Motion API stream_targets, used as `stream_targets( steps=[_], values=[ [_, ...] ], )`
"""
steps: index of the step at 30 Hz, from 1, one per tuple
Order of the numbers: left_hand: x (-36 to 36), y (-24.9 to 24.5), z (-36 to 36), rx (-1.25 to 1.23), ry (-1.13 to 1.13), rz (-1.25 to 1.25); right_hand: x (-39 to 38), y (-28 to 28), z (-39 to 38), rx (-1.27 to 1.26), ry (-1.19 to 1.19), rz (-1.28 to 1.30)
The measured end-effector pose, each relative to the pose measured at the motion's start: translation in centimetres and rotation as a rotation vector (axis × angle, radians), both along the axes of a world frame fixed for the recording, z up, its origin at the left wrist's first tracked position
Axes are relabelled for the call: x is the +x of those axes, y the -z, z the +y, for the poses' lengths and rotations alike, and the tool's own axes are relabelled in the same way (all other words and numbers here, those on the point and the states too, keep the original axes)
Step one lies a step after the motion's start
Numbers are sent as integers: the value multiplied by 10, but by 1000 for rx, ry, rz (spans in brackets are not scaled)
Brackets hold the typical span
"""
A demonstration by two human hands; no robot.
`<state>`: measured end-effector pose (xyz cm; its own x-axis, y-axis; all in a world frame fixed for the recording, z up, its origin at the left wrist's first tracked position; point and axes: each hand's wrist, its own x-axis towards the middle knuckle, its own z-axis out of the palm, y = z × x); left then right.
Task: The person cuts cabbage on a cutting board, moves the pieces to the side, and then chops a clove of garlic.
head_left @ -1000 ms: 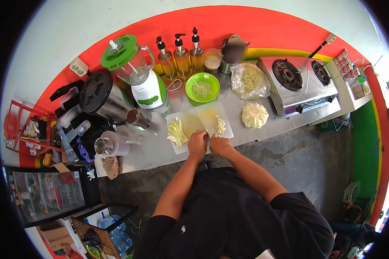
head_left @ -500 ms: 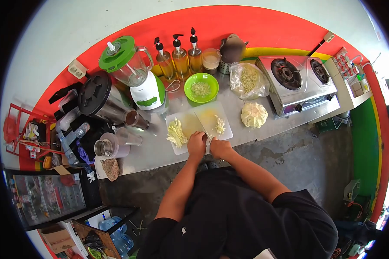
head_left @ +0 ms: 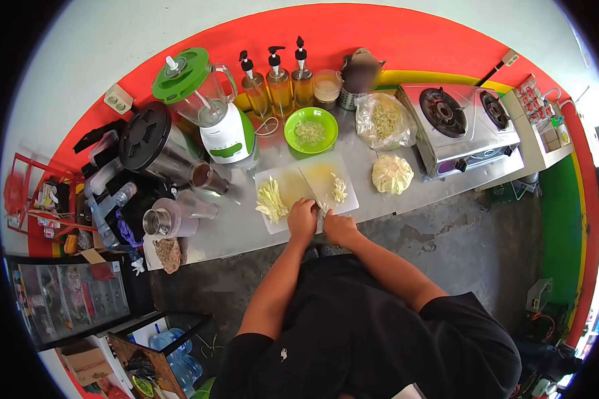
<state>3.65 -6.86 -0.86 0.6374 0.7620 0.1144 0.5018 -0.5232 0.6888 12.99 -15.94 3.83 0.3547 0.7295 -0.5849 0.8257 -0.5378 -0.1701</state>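
My left hand [head_left: 303,219] is closed at the front edge of a white cutting board [head_left: 285,180], its fingers curled over something pale that they mostly hide. Beside it, my right hand [head_left: 340,228] is wrapped round the handle of a knife [head_left: 307,179], whose blade points away across the board. Left of my hands lies a pile of pale yellow-green cut vegetable strips [head_left: 271,200]. Small chopped pieces [head_left: 339,189] form a heap to the right of the blade. Behind the board stands a green bowl [head_left: 333,135] holding more chopped pieces.
A whole pale cabbage-like head [head_left: 392,175] and a plastic bag of shreds [head_left: 384,122] sit right of the board, near a gas stove [head_left: 456,149]. Pump bottles [head_left: 279,91], a blender [head_left: 222,139] and a steel canister [head_left: 173,154] stand at the back and left.
The view has shifted slightly. My hands stay close together at the board's front edge, with only small finger movement; the piles look much the same.
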Motion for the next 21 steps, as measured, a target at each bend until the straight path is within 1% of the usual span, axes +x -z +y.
stream_targets(
  steps=[2,5,12,14,17,21],
  values=[
    [-1,2,0,21,-4,-20,1,8,3,78,17,-5],
    [-1,-1,-1,-18,13,-11,6,4,14,51,48,26],
    [0,5,0,-16,2,14,-4,3,-1,27,39,1],
    [-2,5,2,-13,0,20,-2,10,3,92,119,30],
    [-3,1,1,-48,20,-13,4,11,13,72,96,31],
    [-2,-1,1,-32,18,34,0,3,4,76,69,37]
  ],
)
